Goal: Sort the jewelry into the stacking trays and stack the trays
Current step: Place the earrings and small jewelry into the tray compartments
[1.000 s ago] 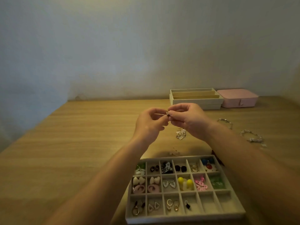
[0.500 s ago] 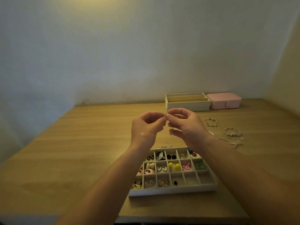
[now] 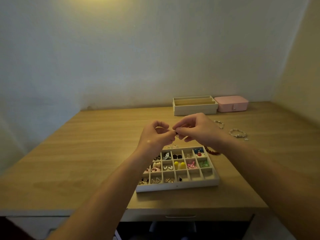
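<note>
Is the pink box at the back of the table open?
No, the pink box has its lid down flat, and it sits closed beside the cream tray at the back of the table.

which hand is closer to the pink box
Right. The right hand is nearer the person than the pink box and to its left; the left hand is farther left. Both pinch one small jewelry piece between them.

Your left hand (image 3: 155,135) and your right hand (image 3: 199,130): both bare. Your left forearm (image 3: 107,187) and right forearm (image 3: 259,163) are bare from wrist to the view's lower edge. A small bright spot marks your left wrist.
</note>
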`<action>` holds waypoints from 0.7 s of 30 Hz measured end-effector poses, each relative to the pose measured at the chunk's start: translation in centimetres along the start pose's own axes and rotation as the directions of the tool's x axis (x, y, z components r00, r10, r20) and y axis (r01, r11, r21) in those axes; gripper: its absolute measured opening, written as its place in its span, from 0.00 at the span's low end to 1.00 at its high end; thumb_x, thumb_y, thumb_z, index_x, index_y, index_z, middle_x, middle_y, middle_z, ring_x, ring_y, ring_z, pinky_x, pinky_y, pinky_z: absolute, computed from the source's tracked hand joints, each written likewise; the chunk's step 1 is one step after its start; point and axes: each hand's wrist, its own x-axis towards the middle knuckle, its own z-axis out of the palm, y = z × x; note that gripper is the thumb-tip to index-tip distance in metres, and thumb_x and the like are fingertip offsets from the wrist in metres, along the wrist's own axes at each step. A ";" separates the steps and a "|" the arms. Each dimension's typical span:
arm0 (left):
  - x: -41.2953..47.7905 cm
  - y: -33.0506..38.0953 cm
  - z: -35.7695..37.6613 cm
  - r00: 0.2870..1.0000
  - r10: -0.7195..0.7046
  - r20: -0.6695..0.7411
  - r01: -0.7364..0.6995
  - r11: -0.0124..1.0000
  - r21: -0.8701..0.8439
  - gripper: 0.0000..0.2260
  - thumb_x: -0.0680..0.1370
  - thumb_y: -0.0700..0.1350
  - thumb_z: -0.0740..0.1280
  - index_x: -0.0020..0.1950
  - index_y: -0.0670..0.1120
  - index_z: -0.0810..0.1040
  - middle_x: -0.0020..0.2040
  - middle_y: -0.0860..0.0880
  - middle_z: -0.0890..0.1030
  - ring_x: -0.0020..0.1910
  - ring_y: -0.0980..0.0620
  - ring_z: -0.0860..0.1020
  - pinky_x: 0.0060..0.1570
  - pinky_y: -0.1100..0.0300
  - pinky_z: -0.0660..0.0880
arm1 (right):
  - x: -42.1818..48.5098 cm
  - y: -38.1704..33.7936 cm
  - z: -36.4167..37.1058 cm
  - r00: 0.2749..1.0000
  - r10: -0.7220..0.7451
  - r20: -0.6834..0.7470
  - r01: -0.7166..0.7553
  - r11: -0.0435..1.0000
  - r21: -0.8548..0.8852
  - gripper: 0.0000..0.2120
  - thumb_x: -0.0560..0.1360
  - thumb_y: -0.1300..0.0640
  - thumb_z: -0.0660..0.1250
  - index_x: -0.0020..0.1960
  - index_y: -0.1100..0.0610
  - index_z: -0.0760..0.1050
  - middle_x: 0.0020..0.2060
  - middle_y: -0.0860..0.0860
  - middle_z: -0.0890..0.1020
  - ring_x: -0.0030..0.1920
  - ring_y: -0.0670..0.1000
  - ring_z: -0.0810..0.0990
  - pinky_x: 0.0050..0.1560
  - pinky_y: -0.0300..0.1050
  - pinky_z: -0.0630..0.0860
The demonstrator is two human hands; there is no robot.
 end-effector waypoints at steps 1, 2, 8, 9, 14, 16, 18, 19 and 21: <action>0.0 0.0 0.0 1.000 -0.006 0.015 0.006 1.000 0.011 0.13 0.75 0.37 0.75 0.55 0.42 0.75 0.47 0.40 0.85 0.42 0.48 0.84 0.50 0.53 0.83 | 0.1 -0.2 -0.4 0.999 -0.009 0.044 0.011 0.999 -0.045 0.05 0.78 0.60 0.71 0.52 0.52 0.84 0.43 0.50 0.86 0.43 0.48 0.85 0.42 0.39 0.83; -0.1 -0.1 -0.1 1.000 -0.012 0.026 0.012 1.000 0.024 0.13 0.75 0.37 0.75 0.54 0.42 0.75 0.46 0.40 0.85 0.41 0.48 0.83 0.50 0.52 0.83 | 0.1 -0.4 -0.7 0.996 -0.015 0.088 0.023 0.996 -0.090 0.06 0.78 0.61 0.71 0.52 0.52 0.84 0.42 0.50 0.86 0.43 0.48 0.84 0.42 0.39 0.82; -0.6 -0.8 0.1 0.993 -0.061 0.103 0.058 0.998 0.031 0.12 0.75 0.35 0.74 0.52 0.43 0.74 0.42 0.44 0.83 0.37 0.52 0.82 0.43 0.57 0.83 | 0.3 -1.4 -1.8 0.962 0.058 0.265 0.024 0.955 -0.297 0.06 0.77 0.62 0.72 0.50 0.53 0.85 0.40 0.48 0.85 0.42 0.48 0.84 0.43 0.40 0.82; -0.8 -1.0 0.1 0.991 -0.072 0.111 0.067 0.996 0.054 0.11 0.75 0.35 0.75 0.52 0.43 0.75 0.41 0.44 0.84 0.36 0.52 0.83 0.41 0.59 0.82 | 0.3 -1.4 -1.8 0.955 0.081 0.286 0.014 0.949 -0.314 0.06 0.77 0.62 0.72 0.50 0.53 0.85 0.41 0.48 0.86 0.42 0.47 0.84 0.43 0.39 0.82; -0.9 -2.6 -0.7 0.997 -0.051 0.052 0.032 0.944 0.328 0.07 0.76 0.40 0.74 0.50 0.47 0.78 0.44 0.48 0.83 0.37 0.54 0.80 0.35 0.61 0.77 | -0.5 0.1 -1.6 0.887 0.210 0.411 -0.052 0.930 -0.364 0.05 0.76 0.61 0.73 0.48 0.51 0.84 0.41 0.47 0.85 0.42 0.44 0.84 0.43 0.38 0.81; -1.0 -3.2 -0.9 0.998 -0.048 0.043 0.030 0.932 0.362 0.06 0.76 0.40 0.74 0.48 0.48 0.79 0.43 0.50 0.82 0.36 0.55 0.79 0.32 0.61 0.76 | -0.9 0.8 -1.2 0.856 0.249 0.453 -0.071 0.925 -0.373 0.06 0.76 0.61 0.73 0.49 0.51 0.84 0.42 0.48 0.86 0.43 0.45 0.84 0.44 0.38 0.81; -1.2 -3.9 -1.0 0.998 -0.038 0.059 0.012 0.921 0.389 0.06 0.75 0.40 0.74 0.46 0.48 0.79 0.41 0.51 0.82 0.37 0.55 0.80 0.39 0.59 0.78 | -1.4 1.3 -0.6 0.836 0.273 0.476 -0.081 0.920 -0.385 0.06 0.77 0.61 0.73 0.49 0.51 0.84 0.42 0.47 0.86 0.43 0.44 0.84 0.43 0.36 0.80; -1.2 -4.2 -1.0 0.997 -0.026 0.072 -0.007 0.909 0.416 0.07 0.75 0.39 0.75 0.45 0.49 0.80 0.40 0.52 0.83 0.39 0.55 0.81 0.44 0.57 0.79 | -1.5 1.4 -0.3 0.831 0.273 0.484 -0.069 0.915 -0.398 0.06 0.77 0.61 0.72 0.49 0.50 0.84 0.42 0.47 0.86 0.42 0.44 0.83 0.43 0.36 0.80; -1.2 -4.7 -1.0 0.995 -0.003 0.100 -0.044 0.883 0.468 0.08 0.74 0.39 0.75 0.44 0.51 0.79 0.41 0.53 0.83 0.42 0.55 0.82 0.49 0.54 0.80 | -1.8 1.7 0.2 0.826 0.266 0.497 -0.036 0.905 -0.424 0.07 0.77 0.60 0.72 0.49 0.49 0.85 0.42 0.47 0.86 0.43 0.44 0.83 0.46 0.38 0.81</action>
